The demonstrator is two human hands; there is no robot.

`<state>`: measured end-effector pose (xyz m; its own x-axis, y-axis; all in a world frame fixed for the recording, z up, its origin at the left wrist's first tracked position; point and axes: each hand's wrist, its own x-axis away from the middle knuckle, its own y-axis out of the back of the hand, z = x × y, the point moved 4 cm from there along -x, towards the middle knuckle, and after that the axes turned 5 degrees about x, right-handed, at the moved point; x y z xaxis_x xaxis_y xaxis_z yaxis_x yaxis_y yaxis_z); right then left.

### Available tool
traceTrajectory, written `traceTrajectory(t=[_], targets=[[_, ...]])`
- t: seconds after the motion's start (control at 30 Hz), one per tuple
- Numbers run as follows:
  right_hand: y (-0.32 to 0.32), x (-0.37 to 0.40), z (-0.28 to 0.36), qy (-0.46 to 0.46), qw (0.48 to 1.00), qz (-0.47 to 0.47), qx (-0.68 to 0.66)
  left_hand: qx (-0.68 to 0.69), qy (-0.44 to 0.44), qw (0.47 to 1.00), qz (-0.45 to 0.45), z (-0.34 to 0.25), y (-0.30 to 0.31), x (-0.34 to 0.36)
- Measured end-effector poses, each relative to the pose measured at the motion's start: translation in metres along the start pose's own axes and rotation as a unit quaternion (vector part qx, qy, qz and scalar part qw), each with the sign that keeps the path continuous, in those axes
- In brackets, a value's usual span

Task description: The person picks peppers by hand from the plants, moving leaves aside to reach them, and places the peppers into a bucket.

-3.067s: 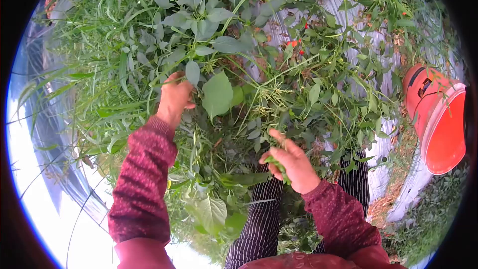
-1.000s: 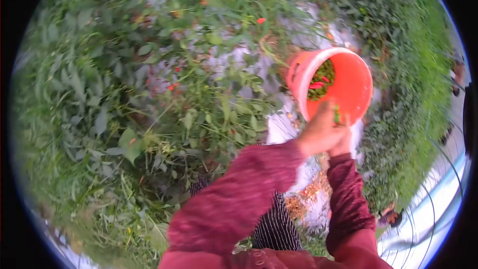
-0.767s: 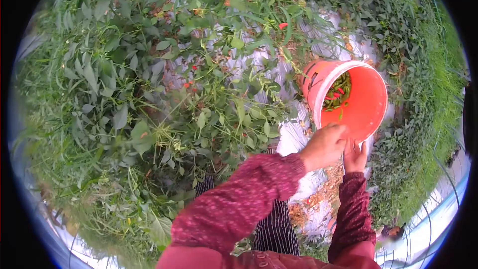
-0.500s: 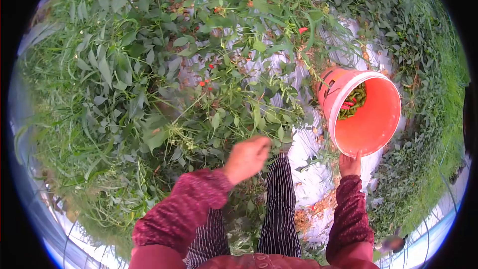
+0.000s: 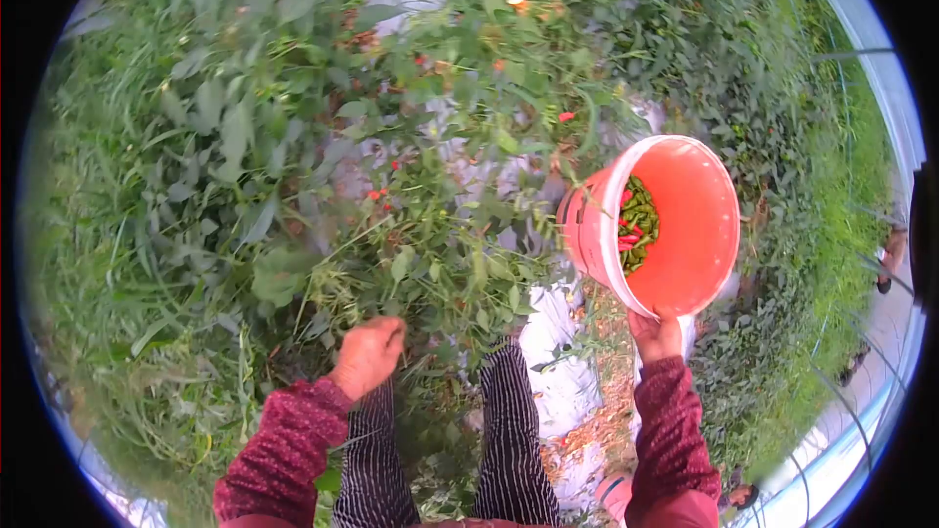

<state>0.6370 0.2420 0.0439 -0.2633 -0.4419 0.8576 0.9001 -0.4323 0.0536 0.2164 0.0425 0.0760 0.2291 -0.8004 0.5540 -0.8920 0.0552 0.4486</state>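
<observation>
Gripping the near rim of the orange bucket (image 5: 699, 235) with the right hand (image 5: 657, 337), peppers (image 5: 636, 225) inside. Curling the left hand (image 5: 368, 356) into leaves (image 5: 430, 274) well left of the bucket, grasp impossible to tell.

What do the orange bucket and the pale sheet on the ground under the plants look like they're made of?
The bucket is likely plastic: smooth, even orange, with a thin moulded rim and light glowing through its wall. The ground sheet is probably thin plastic film: pale grey, wrinkled and slightly shiny, though too blurred to be sure.
</observation>
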Motion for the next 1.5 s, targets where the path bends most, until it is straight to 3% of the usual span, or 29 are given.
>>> traceTrajectory(t=[0.13, 0.3, 0.4, 0.43, 0.5, 0.57, 0.7, 0.73, 0.8, 0.83, 0.9, 0.97, 1.03, 1.17, 1.27, 1.33, 1.43, 1.5], targets=[[-0.026, 0.041, 0.003, -0.014, 0.999, 0.027, -0.014, -0.005, 0.001, 1.0, 0.015, 0.009, -0.011, 0.022], [-0.098, 0.009, 0.0, 0.003, 0.999, 0.048, 0.004, -0.011, -0.049, 0.999, -0.002, -0.001, 0.008, 0.025], [-0.125, -0.056, -0.007, 0.035, 0.991, 0.127, -0.001, -0.035, -0.136, 0.987, -0.082, -0.007, 0.049, 0.032], [-0.124, -0.092, -0.004, 0.055, 0.983, 0.174, -0.019, -0.046, -0.115, 0.989, -0.085, -0.004, 0.067, 0.037], [-0.136, -0.098, 0.017, 0.056, 0.989, 0.13, -0.03, -0.115, -0.201, 0.946, -0.227, -0.017, 0.114, 0.043], [-0.123, -0.123, 0.033, 0.065, 0.993, 0.102, -0.003, -0.171, -0.157, 0.933, -0.274, -0.002, 0.156, 0.054], [-0.111, -0.113, 0.044, 0.065, 0.996, 0.037, 0.051, -0.023, 0.082, 0.924, -0.373, 0.095, 0.217, 0.095], [-0.105, -0.115, 0.043, 0.063, 0.996, 0.037, 0.054, -0.024, 0.087, 0.923, -0.373, 0.113, 0.226, 0.104], [-0.091, -0.125, 0.048, 0.075, 0.995, 0.02, 0.059, -0.004, 0.222, 0.91, -0.35, 0.148, 0.235, 0.116], [-0.084, -0.129, 0.051, 0.073, 0.995, 0.021, 0.062, -0.004, 0.224, 0.909, -0.35, 0.158, 0.231, 0.115], [-0.073, -0.137, 0.055, 0.042, 0.999, 0.017, 0.011, 0.136, 0.292, 0.918, -0.23, 0.173, 0.205, 0.097], [-0.074, -0.141, 0.052, 0.053, 0.997, 0.053, 0.008, 0.114, 0.31, 0.932, -0.151, 0.171, 0.169, 0.085], [-0.07, -0.139, 0.047, 0.04, 0.999, -0.002, -0.003, 0.133, 0.264, 0.949, -0.112, 0.179, 0.13, 0.081], [-0.075, -0.107, 0.033, 0.031, 0.998, 0.027, 0.051, -0.024, 0.241, 0.97, 0.014, 0.159, 0.071, 0.094], [-0.086, -0.07, 0.008, 0.014, 0.989, 0.047, 0.14, -0.066, 0.188, 0.98, -0.003, 0.158, 0.036, 0.121], [-0.109, -0.035, -0.02, 0.046, 0.96, 0.138, 0.237, -0.185, 0.177, 0.965, 0.061, 0.159, 0.014, 0.129], [-0.22, 0.105, -0.082, 0.128, 0.926, 0.204, 0.29, -0.166, 0.205, 0.96, 0.09, 0.155, -0.012, 0.144], [-0.267, 0.14, -0.115, 0.137, 0.864, 0.386, 0.293, -0.182, 0.178, 0.961, 0.11, 0.164, -0.045, 0.154]])
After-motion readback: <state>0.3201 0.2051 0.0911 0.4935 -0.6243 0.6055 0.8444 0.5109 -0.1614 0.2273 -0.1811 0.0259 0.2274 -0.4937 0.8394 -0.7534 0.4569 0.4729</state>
